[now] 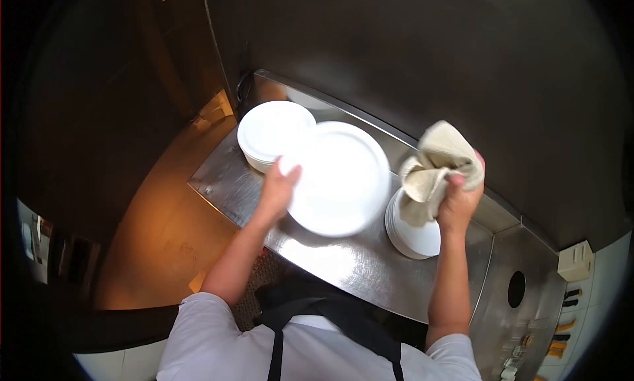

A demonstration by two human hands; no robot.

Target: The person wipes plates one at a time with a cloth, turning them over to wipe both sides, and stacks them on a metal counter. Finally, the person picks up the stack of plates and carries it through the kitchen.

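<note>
A round white plate is held up above the steel counter, with my left hand gripping its left edge, thumb on top. Behind it to the left stands a stack of white plates, partly covered by the held plate. My right hand is closed around a crumpled beige cloth, raised to the right of the held plate and apart from it. Below the cloth, a second stack of white plates sits on the counter, partly hidden by the cloth and my right hand.
The steel counter has a raised back edge against a dark wall. Farther right, a round dark hole opens in the steel surface. A white box and several yellow- and black-handled items are at the right. Brown floor lies left.
</note>
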